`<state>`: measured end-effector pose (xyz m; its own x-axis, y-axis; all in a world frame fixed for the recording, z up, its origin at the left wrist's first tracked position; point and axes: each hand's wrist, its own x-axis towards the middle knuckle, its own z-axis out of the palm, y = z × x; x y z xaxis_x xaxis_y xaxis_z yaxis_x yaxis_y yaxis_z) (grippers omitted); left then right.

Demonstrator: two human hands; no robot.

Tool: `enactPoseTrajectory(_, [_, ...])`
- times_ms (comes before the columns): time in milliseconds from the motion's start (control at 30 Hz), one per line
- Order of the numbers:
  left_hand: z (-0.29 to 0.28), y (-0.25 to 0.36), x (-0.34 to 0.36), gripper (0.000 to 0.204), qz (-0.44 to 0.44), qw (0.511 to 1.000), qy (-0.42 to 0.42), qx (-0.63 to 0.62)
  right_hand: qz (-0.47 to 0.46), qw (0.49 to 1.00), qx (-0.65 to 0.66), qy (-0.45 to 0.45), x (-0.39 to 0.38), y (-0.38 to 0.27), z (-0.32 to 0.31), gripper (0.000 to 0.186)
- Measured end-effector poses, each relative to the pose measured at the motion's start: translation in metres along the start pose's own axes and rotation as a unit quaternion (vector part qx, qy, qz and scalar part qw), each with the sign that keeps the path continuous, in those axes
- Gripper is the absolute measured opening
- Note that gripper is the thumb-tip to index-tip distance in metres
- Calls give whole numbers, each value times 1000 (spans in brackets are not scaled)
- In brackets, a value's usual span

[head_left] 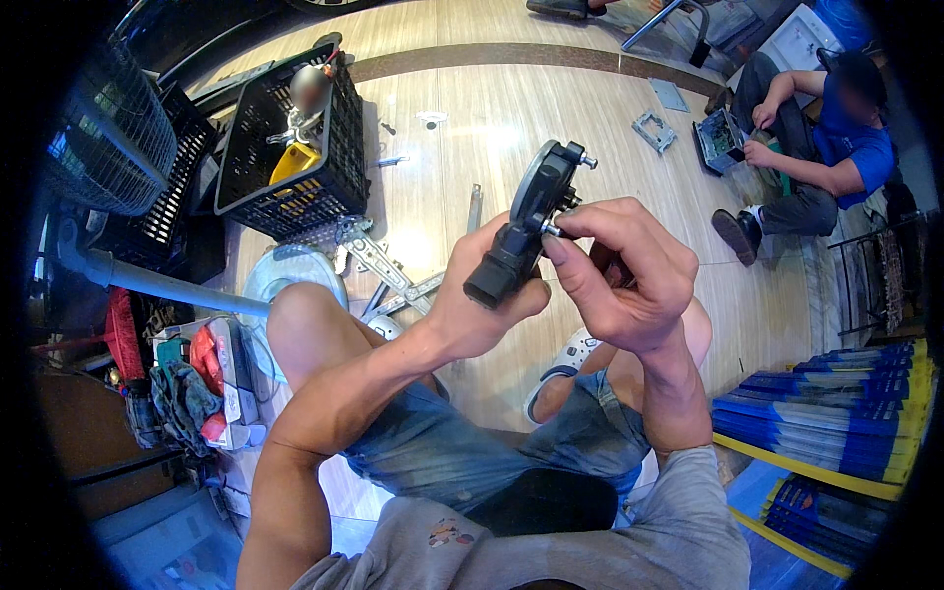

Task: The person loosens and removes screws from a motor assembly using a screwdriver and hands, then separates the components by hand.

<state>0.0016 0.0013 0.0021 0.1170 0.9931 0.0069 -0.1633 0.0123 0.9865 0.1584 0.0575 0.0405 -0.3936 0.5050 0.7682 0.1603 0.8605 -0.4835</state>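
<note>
Black part: up between the hands, over the floor (728, 305), well clear of it; a dark housing (531, 202) with a rounded, pale-edged face and a blocky socket-like end.
Left hand: wrapped round the socket end (489, 282), palm half closed, thumb curled under; that hand (470, 305) appears to bear the weight.
Right hand: thumb and forefinger nearly together at a small silver pin or screw (551, 228) on the housing's side; whether this hand (634, 280) truly pinches it I can't tell from here.
Handling: looks fairly light and stiff, likely plastic with metal bits; smooth, so perhaps slippery if oily; the projecting pins seem the fragile spots; best held by the thick body.
Nearby: metal linkage (401, 278) on the floor, beyond the left forearm.
</note>
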Motion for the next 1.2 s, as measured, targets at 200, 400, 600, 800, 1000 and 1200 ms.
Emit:
enactPoseTrajectory(200, [0,1,1,35,6,1000,9,19,6,1000,3,-9,0,2,-2,20])
enactPoseTrajectory(400, [0,3,-2,29,13,999,18,40,212,971,65,86,-2,4,-10,13])
enactPoseTrajectory(600, [-2,4,-3,27,-19,1000,4,8,243,958,123,86,-1,13,-10,21])
enactPoseTrajectory(800, [-1,2,-2,28,-16,1000,-3,16,220,968,97,68,0,14,-8,19])
enactPoseTrajectory(1000, [-6,5,2,62,-136,937,-74,-315,256,961,100,33,-1,17,-9,13])
enactPoseTrajectory(1200, [-11,-4,6,56,-124,935,-42,-330,245,967,66,-38,-2,14,-9,11])
